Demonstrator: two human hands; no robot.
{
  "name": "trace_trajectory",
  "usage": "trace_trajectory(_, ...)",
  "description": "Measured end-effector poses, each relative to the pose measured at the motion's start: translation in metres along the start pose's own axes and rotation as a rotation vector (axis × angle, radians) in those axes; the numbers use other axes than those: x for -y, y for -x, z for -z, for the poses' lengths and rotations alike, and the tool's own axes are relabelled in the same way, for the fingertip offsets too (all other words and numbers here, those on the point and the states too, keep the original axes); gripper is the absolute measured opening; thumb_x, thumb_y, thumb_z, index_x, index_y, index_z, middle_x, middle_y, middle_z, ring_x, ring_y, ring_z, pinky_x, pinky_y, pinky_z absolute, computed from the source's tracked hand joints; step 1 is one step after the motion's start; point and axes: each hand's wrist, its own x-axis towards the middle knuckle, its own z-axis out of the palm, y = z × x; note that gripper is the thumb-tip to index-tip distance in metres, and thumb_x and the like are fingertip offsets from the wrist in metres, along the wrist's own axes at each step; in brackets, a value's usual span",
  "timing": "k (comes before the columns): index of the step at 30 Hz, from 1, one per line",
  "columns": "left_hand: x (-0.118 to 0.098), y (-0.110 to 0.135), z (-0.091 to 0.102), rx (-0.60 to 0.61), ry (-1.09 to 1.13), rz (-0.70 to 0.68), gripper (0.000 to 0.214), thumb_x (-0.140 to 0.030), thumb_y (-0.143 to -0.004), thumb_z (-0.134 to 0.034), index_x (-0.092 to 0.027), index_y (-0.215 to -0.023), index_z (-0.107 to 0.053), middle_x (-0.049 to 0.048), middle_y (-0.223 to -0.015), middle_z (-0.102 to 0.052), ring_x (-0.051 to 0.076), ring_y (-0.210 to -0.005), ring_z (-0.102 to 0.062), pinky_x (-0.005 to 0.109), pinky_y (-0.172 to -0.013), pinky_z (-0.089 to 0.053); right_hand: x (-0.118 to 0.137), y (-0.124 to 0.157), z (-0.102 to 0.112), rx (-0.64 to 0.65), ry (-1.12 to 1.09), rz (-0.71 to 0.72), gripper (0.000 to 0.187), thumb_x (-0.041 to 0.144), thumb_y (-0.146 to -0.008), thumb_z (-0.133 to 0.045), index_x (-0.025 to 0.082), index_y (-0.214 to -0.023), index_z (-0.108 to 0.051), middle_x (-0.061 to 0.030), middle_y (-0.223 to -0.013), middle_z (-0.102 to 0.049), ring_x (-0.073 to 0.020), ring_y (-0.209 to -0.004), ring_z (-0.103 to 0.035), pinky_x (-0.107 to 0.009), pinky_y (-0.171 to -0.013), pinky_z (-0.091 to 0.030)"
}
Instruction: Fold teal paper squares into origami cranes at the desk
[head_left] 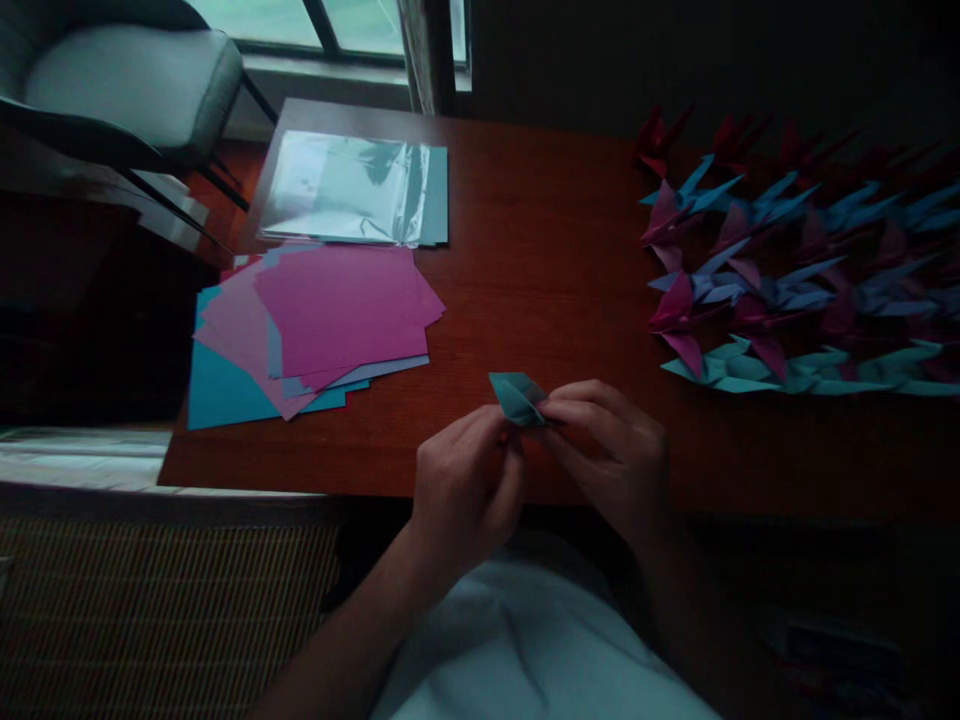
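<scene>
A small folded piece of pale green paper [517, 396] is held up above the front edge of the wooden table. My left hand [469, 480] pinches its lower left side between thumb and fingers. At its right corner, the fingertips of my right hand [611, 450] are closed on the same paper. Part of the paper is hidden behind the fingers, so its full folded shape cannot be made out.
Fanned sheets of coloured paper [345, 310] lie at the left of the table [540, 220]. Behind them is a clear plastic packet [337, 190] on green sheets. Rows of folded paper cranes [795, 285] stand at the right. A chair [127, 90] is beyond the far left corner.
</scene>
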Motion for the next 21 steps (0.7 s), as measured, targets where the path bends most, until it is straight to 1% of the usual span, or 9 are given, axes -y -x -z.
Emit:
trace_trajectory(5, -0.001, -0.0007, 0.0016, -0.013, 0.008, -0.016, 0.015, -0.008, -0.09, -0.055, -0.016, -0.1, -0.064, 0.0047, -0.087, -0.071, 0.015, -0.075, -0.068, 0.025, -0.069, -0.051, 0.0019, -0.0016, 0.0025, 0.032, -0.039, -0.01, 0.02, 0.013, -0.088, -0.072, 0.023, -0.105, -0.071, -0.0039, -0.094, -0.071, -0.0155, -0.088, -0.069, -0.027, -0.079, -0.057)
trace_trajectory(10, -0.0003, 0.0, 0.0013, -0.016, 0.01, -0.017, 0.018, -0.009, -0.089, -0.059, -0.016, -0.105, -0.063, 0.0043, -0.092, -0.073, 0.014, -0.079, -0.069, 0.024, -0.072, -0.052, 0.0034, -0.0028, 0.004, 0.042, -0.051, -0.021, 0.018, 0.013, -0.088, -0.072, 0.022, -0.104, -0.072, -0.0041, -0.094, -0.071, -0.0152, -0.088, -0.07, -0.026, -0.079, -0.057)
trace_trajectory(14, 0.0012, 0.0007, 0.0007, -0.023, -0.005, -0.007, 0.017, -0.009, -0.089, -0.061, -0.016, -0.104, -0.064, 0.0036, -0.091, -0.073, 0.014, -0.078, -0.069, 0.023, -0.074, -0.052, 0.0044, -0.002, 0.0033, 0.053, -0.011, -0.014, 0.018, 0.01, -0.09, -0.067, 0.021, -0.104, -0.07, -0.0045, -0.094, -0.071, -0.0151, -0.089, -0.069, -0.027, -0.081, -0.056)
trace_trajectory(18, 0.0001, 0.0016, -0.0002, -0.016, -0.019, -0.004, 0.014, -0.008, -0.089, -0.06, -0.016, -0.1, -0.064, 0.0034, -0.089, -0.073, 0.014, -0.077, -0.069, 0.024, -0.072, -0.051, 0.0065, -0.0011, -0.0002, 0.0, 0.068, 0.001, 0.017, 0.007, -0.088, -0.063, 0.019, -0.099, -0.067, -0.0052, -0.091, -0.07, -0.0161, -0.087, -0.067, -0.028, -0.08, -0.055)
trace_trajectory(21, -0.0017, 0.0027, -0.0016, 0.01, -0.031, -0.008, 0.014, -0.009, -0.089, -0.058, -0.017, -0.099, -0.063, 0.004, -0.088, -0.072, 0.015, -0.079, -0.069, 0.025, -0.072, -0.051, 0.0087, -0.0013, -0.0036, -0.056, 0.093, -0.037, 0.017, 0.005, -0.085, -0.063, 0.018, -0.095, -0.065, -0.0052, -0.088, -0.068, -0.0165, -0.083, -0.065, -0.029, -0.076, -0.054)
